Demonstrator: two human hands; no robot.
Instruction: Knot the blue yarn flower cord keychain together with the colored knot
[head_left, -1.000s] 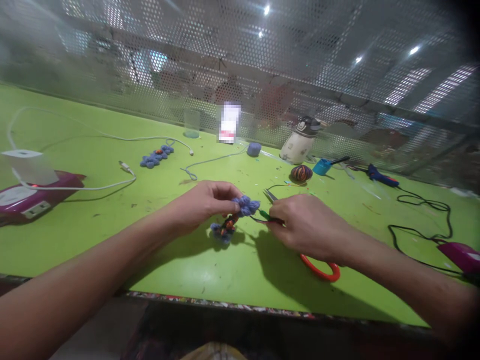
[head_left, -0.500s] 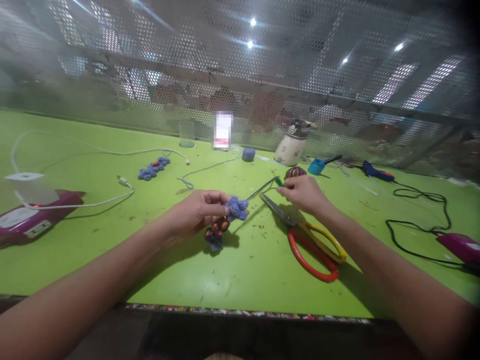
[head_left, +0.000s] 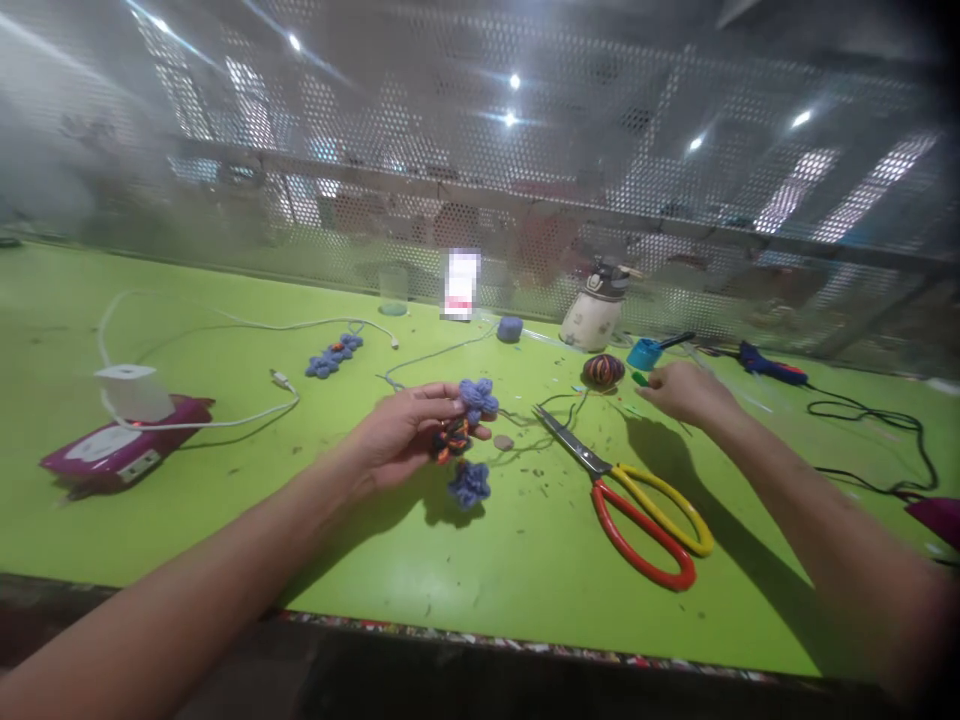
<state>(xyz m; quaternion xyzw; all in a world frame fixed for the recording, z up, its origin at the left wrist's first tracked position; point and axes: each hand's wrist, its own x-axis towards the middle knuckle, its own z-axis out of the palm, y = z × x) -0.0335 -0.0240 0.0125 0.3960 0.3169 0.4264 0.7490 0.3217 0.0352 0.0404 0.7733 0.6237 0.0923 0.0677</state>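
Observation:
My left hand (head_left: 409, 430) is closed on a string of crocheted flowers, pinching the upper purple flower (head_left: 478, 398) between thumb and fingers. An orange-and-black flower (head_left: 451, 438) hangs beneath it, with another purple flower (head_left: 469, 484) lowest. Farther right, my right hand (head_left: 686, 392) is raised over the table, its fingers closed on a thin green crochet hook (head_left: 640, 380), only partly visible. Yarn trails from the flowers toward the multicoloured yarn ball (head_left: 604, 371), just left of the hook. Between my hands lie scissors (head_left: 600, 466) with red and yellow handles, blades slightly apart.
Another strip of purple flowers (head_left: 334, 357) lies at the left, near a white cable and a purple power strip (head_left: 127, 455). Toward the back stand a cup (head_left: 393, 290), a phone (head_left: 461, 285), purple yarn (head_left: 510, 329), a bottle (head_left: 596, 308), a blue container (head_left: 643, 353) and a glue gun (head_left: 772, 364).
My right hand has moved right, away from the flowers, with the green hook. The taut yarn is now slack. The flowers hang turned, showing the lower purple one. The view has shifted slightly.

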